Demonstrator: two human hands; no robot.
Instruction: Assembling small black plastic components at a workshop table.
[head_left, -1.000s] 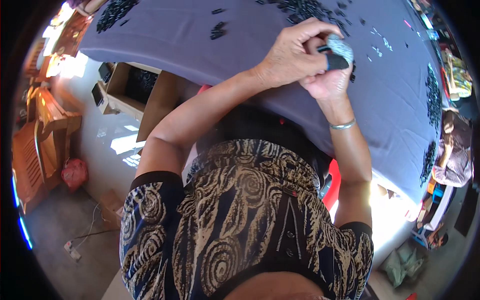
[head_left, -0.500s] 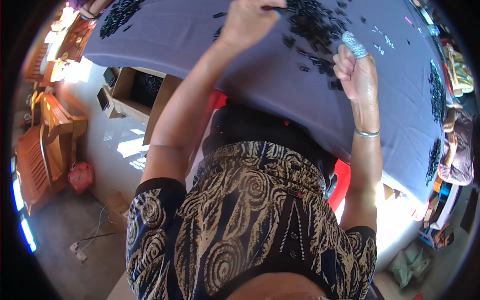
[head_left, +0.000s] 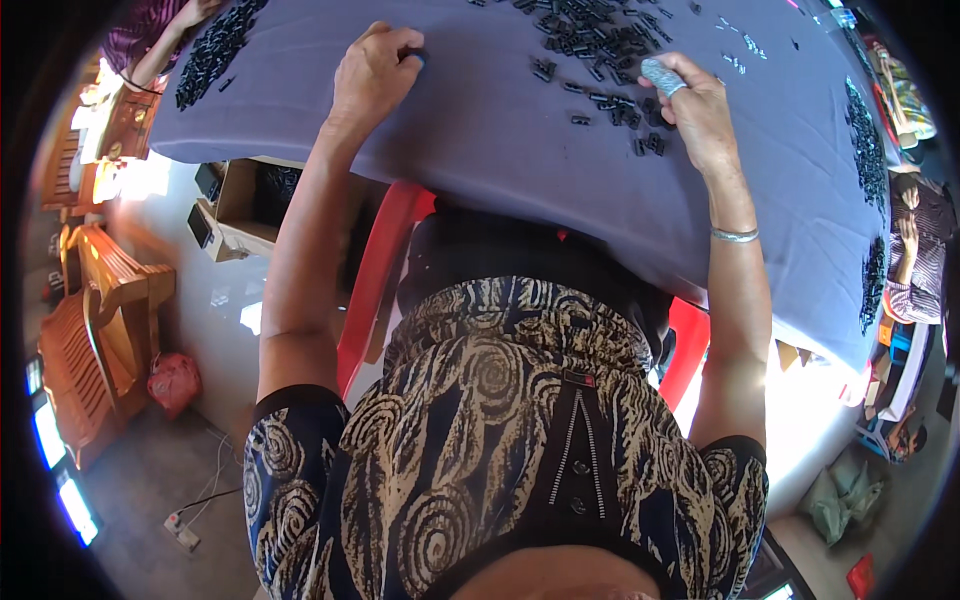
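Observation:
A loose pile of small black plastic pieces [head_left: 590, 40] lies on the grey-blue tablecloth [head_left: 480, 150]. My left hand [head_left: 372, 78] is over the cloth, well left of the pile. Its fingers are curled and pinched together; a bit of blue shows at the tips, and whatever they hold cannot be made out. At the pile's right edge is my right hand [head_left: 698, 110], closed, its thumb wrapped in a silvery covering [head_left: 662, 77]. Beside its curled fingers lie a few stray black pieces [head_left: 648, 145]. Anything inside the right hand is hidden.
More black pieces form heaps at the far left [head_left: 215, 50] and along the right edge [head_left: 868, 150]. Small pale pieces [head_left: 740, 45] lie beyond my right hand. Other people sit at both sides. A cardboard box [head_left: 237, 190] stands below the left edge; a red chair [head_left: 375, 270] is under me.
My left hand has moved left and nearer, away from the pile. My right hand has turned, its wrapped thumb swinging from upward to leftward, and shifted slightly farther out. The view has shifted a little.

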